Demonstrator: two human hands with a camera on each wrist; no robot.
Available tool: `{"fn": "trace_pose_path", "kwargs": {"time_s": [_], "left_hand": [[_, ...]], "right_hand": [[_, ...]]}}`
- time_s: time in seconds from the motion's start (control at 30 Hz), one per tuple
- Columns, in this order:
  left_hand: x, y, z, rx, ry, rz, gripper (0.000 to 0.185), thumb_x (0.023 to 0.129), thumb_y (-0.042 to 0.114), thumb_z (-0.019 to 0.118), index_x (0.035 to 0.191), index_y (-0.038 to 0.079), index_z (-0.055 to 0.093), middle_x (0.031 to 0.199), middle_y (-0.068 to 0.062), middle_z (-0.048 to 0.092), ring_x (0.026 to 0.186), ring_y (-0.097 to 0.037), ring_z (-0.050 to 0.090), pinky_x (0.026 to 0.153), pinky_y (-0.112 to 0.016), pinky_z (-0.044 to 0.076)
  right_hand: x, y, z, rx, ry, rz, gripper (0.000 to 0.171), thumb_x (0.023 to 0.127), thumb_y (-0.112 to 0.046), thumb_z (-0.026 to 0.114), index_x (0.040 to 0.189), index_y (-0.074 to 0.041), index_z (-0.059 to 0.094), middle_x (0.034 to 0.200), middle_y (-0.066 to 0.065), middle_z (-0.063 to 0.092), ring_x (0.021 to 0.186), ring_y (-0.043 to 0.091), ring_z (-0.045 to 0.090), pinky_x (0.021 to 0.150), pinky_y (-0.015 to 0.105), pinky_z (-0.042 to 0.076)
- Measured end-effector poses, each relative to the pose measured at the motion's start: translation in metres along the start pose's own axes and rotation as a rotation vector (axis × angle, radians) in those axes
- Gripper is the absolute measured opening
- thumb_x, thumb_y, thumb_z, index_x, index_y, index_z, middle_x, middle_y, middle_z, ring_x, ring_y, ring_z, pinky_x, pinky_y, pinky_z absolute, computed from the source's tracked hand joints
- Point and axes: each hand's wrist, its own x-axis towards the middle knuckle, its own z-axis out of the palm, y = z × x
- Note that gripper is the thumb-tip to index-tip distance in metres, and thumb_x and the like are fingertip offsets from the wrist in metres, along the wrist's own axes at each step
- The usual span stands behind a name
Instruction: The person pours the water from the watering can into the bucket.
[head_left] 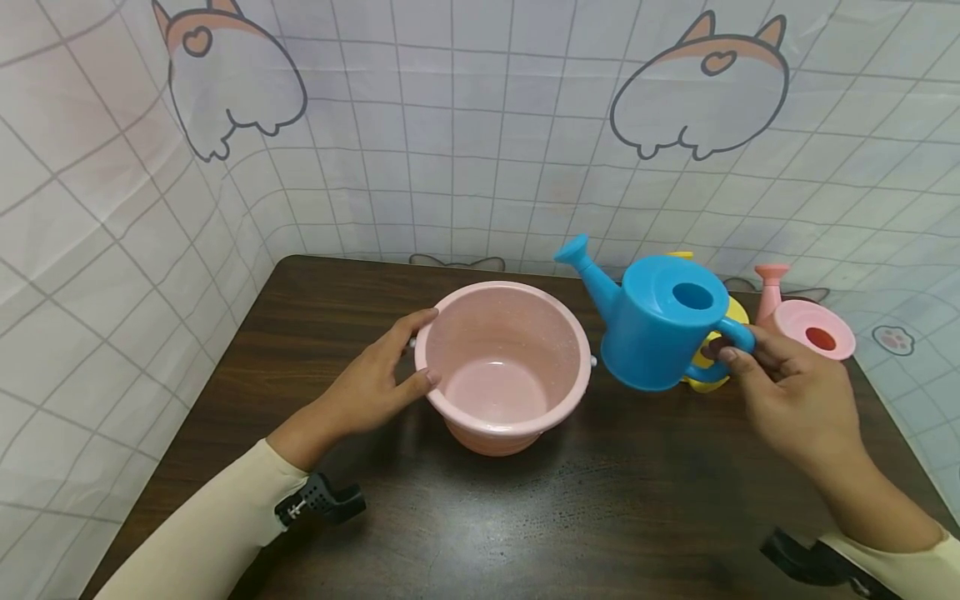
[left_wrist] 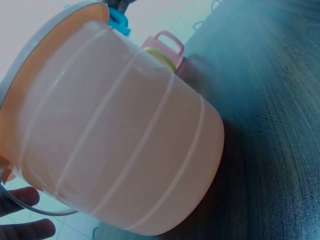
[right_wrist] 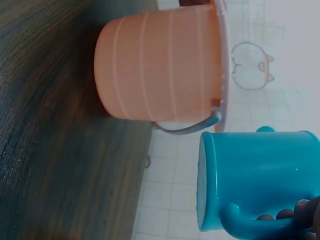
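A pink bucket (head_left: pixel 498 429) stands upright on the dark wooden table. My left hand (head_left: pixel 375 379) rests at its left rim, thumb and forefinger touching the edge; two fingertips (left_wrist: pixel 32 230) show beside the bucket's wire handle (left_wrist: pixel 50 212) in the left wrist view. To the right of the bucket, my right hand (head_left: pixel 798 392) grips a blue watering can (head_left: pixel 660 325) by its handle. The can is nearly upright and raised off the table, as the right wrist view shows. Its spout points left, toward the space above the bucket's far right rim.
Behind the blue can is a partly hidden yellow watering can (head_left: pixel 737 312). A pink watering can (head_left: pixel 813 325) stands at the table's right rear. A grid-patterned white curtain (head_left: pixel 480 167) hangs around the back and sides. The tabletop (head_left: pixel 510 525) has wet-looking droplets in front of the bucket.
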Motion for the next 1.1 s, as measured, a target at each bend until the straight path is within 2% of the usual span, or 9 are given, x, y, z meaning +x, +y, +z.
{"fn": "trace_pose_path", "kwargs": {"time_s": [0.23,0.47,0.57,0.63,0.77,0.83,1.0,1.1], "left_hand": [[0.000,0.000,0.000,0.008,0.001,0.000,0.077,0.100,0.055,0.056,0.161,0.019,0.026,0.156,-0.011,0.041,0.135,-0.027,0.048,0.108,-0.053,0.041],[0.000,-0.003,0.001,0.010,0.002,0.012,0.078,0.100,0.060,0.054,0.161,0.020,0.026,0.156,-0.011,0.040,0.135,-0.026,0.048,0.108,-0.053,0.041],[0.000,-0.003,0.001,0.014,0.005,0.018,0.079,0.100,0.062,0.052,0.161,0.020,0.026,0.155,-0.011,0.042,0.133,-0.026,0.049,0.107,-0.053,0.041],[-0.001,-0.003,0.001,0.018,0.005,0.022,0.080,0.099,0.064,0.051,0.161,0.020,0.026,0.154,-0.010,0.043,0.131,-0.025,0.049,0.106,-0.053,0.042],[-0.001,-0.002,0.000,0.026,0.001,0.021,0.081,0.099,0.067,0.049,0.161,0.021,0.026,0.152,-0.009,0.044,0.129,-0.024,0.050,0.106,-0.052,0.042],[-0.002,-0.001,-0.001,0.027,0.000,0.016,0.082,0.099,0.068,0.049,0.161,0.021,0.026,0.152,-0.009,0.044,0.129,-0.025,0.050,0.106,-0.051,0.042],[-0.003,0.001,-0.001,0.030,-0.005,-0.003,0.082,0.098,0.070,0.047,0.161,0.022,0.025,0.151,-0.011,0.045,0.129,-0.026,0.051,0.105,-0.052,0.042],[-0.003,0.001,-0.002,0.027,-0.008,-0.017,0.081,0.098,0.068,0.049,0.161,0.024,0.024,0.151,-0.011,0.045,0.129,-0.027,0.051,0.104,-0.053,0.043]], "right_hand": [[-0.002,-0.008,-0.010,-0.054,-0.005,0.004,0.040,0.095,-0.008,0.074,0.132,0.005,0.065,0.106,0.028,0.072,0.088,-0.030,0.046,0.067,0.002,0.039],[-0.006,-0.013,-0.019,-0.080,-0.045,0.028,0.036,0.098,-0.014,0.072,0.130,0.003,0.068,0.101,0.023,0.074,0.084,-0.025,0.049,0.060,0.010,0.042],[-0.007,-0.015,-0.021,-0.083,-0.055,0.014,0.035,0.098,-0.014,0.072,0.129,0.002,0.069,0.099,0.019,0.076,0.083,-0.022,0.051,0.061,0.010,0.043],[-0.008,-0.016,-0.022,-0.078,-0.061,0.000,0.036,0.097,-0.013,0.074,0.129,0.001,0.069,0.098,0.018,0.076,0.075,-0.018,0.052,0.055,0.012,0.041],[-0.009,-0.017,-0.023,-0.068,-0.080,-0.031,0.036,0.096,-0.010,0.074,0.128,0.006,0.068,0.096,0.021,0.075,0.073,-0.017,0.053,0.055,0.011,0.041],[-0.009,-0.018,-0.023,-0.066,-0.084,-0.043,0.034,0.095,-0.010,0.075,0.126,0.004,0.070,0.094,0.018,0.076,0.073,-0.016,0.054,0.056,0.011,0.042],[-0.009,-0.021,-0.024,-0.045,-0.101,-0.090,0.032,0.096,-0.010,0.073,0.127,0.000,0.071,0.093,-0.003,0.077,0.074,-0.014,0.058,0.054,0.015,0.044],[-0.008,-0.022,-0.025,-0.030,-0.115,-0.103,0.032,0.097,-0.010,0.073,0.127,-0.001,0.071,0.095,-0.002,0.077,0.081,-0.018,0.059,0.058,0.013,0.047]]}}
